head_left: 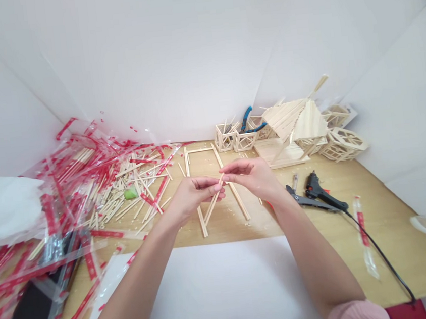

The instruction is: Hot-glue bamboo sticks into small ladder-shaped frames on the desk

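My left hand [193, 196] and my right hand [252, 175] meet above the middle of the wooden table [357, 225]. Both pinch the same thin wooden stick [213, 202], which slants down to the left from my fingertips. Under my hands lies a partly built frame of wooden sticks [215, 179] flat on the table. My right hand's fingers close on the stick's upper end; my left thumb and fingers grip it just below.
A heap of loose sticks and red-and-clear wrappers [86, 183] fills the left side. Stick-built cubes and a roofed model [293, 128] stand at the back right, with blue pliers [246, 118]. A black glue gun [321, 194] with its cord lies right. A white sheet [219, 291] covers the front.
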The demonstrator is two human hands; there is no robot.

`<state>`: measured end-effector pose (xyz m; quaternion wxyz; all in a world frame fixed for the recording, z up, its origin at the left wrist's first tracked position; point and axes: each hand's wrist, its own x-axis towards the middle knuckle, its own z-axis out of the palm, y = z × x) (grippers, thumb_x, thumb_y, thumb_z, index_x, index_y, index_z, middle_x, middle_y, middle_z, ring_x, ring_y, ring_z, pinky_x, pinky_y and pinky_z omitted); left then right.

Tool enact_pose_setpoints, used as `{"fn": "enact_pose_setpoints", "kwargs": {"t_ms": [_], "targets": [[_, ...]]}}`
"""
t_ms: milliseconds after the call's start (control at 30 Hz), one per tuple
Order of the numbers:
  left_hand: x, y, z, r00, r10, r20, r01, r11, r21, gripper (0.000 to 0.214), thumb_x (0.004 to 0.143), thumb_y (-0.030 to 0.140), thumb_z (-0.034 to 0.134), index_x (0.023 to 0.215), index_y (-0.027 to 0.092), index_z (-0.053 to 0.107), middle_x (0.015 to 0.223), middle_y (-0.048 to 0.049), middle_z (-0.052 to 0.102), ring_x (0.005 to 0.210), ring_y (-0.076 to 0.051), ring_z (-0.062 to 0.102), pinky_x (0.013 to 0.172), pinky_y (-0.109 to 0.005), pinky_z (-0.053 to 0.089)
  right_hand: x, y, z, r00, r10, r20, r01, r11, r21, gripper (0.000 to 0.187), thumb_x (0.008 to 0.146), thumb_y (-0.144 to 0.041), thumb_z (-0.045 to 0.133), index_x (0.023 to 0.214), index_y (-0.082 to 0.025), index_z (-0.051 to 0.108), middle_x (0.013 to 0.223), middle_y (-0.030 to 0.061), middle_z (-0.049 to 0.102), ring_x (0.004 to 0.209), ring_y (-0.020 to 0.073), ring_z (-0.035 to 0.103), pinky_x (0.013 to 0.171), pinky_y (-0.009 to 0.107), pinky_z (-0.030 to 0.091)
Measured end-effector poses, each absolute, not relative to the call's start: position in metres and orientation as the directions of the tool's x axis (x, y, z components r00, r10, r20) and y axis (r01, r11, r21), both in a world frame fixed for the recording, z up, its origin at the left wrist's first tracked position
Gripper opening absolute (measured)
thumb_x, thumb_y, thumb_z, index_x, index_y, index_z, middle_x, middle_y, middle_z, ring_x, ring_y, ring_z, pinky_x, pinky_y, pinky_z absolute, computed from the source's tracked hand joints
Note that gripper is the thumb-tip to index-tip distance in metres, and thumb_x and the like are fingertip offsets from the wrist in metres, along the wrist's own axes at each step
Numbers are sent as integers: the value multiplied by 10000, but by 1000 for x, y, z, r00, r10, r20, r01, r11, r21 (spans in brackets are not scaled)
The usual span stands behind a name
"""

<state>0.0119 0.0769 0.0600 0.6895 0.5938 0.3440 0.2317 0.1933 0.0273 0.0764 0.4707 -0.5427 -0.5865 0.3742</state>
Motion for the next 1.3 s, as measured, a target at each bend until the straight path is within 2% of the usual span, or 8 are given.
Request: {"fn": "enact_pose_setpoints", "kwargs": {"t_ms": [133,333,500,667,833,1100,1200,1300], "targets": [[20,78,48,666,739,-100,74,69,995,314,645,380,741,825,128,686,822,-62,704,798,-182,649,798,-308,490,192,26,78,-39,974,222,445,215,-869,136,765,-274,660,849,-198,734,834,36,703,787,163,633,747,287,480],[33,80,18,673,739,-33,71,-19,997,270,649,360,724,790,137,666,805,-36,697,781,-168,637,748,-272,477,198,24,79,-147,972,182,651,234,-722,110,779,-190,630,798,-206,737,773,13,693,702,133,603,665,253,435],[32,77,18,693,720,-45,106,-39,994,253,659,360,722,768,138,669,776,-28,699,719,-147,630,688,-240,467,201,17,85,-166,978,130,630,206,-749,120,773,-189,621,805,-203,737,763,8,697,691,126,612,650,234,437],[29,75,21,740,670,-60,126,-51,991,290,696,393,693,855,152,722,864,-33,723,820,-184,647,760,-257,473,202,14,86,-169,983,72,595,160,-788,93,739,-202,644,780,-192,727,731,14,697,675,136,628,625,230,451],[27,75,20,724,686,-76,209,-113,971,335,711,448,663,883,174,750,879,-17,733,849,-223,652,775,-280,478,203,15,85,-171,982,76,582,163,-797,85,731,-203,640,768,-193,716,711,12,697,663,138,634,610,228,457],[25,78,23,741,668,-65,248,-182,952,317,701,423,676,891,181,754,849,-15,738,864,-230,659,798,-278,489,199,17,75,-189,975,117,524,201,-828,79,735,-189,638,781,-169,700,717,10,682,663,121,628,647,229,481],[25,78,24,738,671,-66,268,-202,942,320,699,432,674,892,189,754,858,-18,739,865,-240,659,821,-304,490,196,12,68,-132,982,134,493,183,-851,115,759,-192,632,850,-167,697,769,16,686,695,116,630,675,228,487],[25,77,25,732,677,-72,283,-207,937,332,695,456,667,891,202,755,902,-29,736,913,-258,653,861,-332,484,202,-8,60,-25,990,135,501,130,-856,238,810,-237,598,1031,-187,671,898,36,699,792,127,639,747,249,492]]}}
